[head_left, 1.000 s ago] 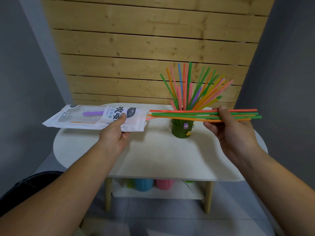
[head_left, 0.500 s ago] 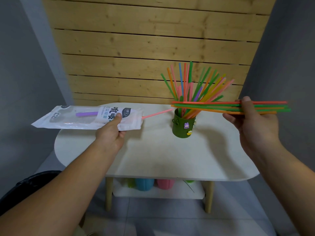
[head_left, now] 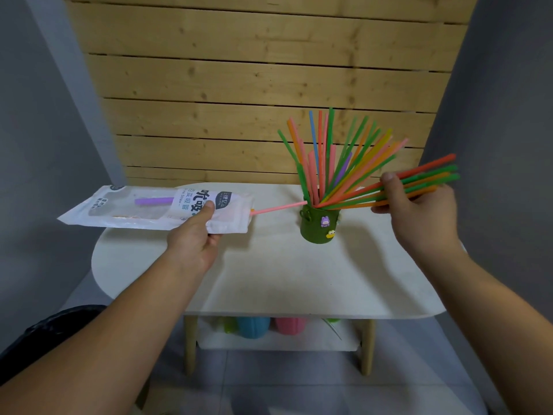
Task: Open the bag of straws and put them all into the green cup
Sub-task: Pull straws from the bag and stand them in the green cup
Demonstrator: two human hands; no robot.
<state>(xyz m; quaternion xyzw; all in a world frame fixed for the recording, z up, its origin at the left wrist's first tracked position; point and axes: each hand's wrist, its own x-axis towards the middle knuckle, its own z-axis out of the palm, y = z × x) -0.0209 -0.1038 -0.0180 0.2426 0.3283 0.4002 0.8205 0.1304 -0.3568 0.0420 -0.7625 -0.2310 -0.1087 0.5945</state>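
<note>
Straw bundle [head_left: 419, 182] tips at green cup [head_left: 317, 224] rim, centre-right of frame.
Right hand [head_left: 414, 209] grips bundle; left hand [head_left: 196, 235] pinches bag [head_left: 149, 212], pink straw [head_left: 278, 207] poking out.

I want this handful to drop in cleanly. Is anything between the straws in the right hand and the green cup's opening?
Nothing separate blocks the way. The bundle in the right hand already points its lower ends at the green cup. Only the straws already standing in the cup crowd the mouth, fanned across it.

Glossy plastic bag [head_left: 155, 209]; matt tabletop [head_left: 269, 274]; knotty wood wall [head_left: 239, 85]
</note>
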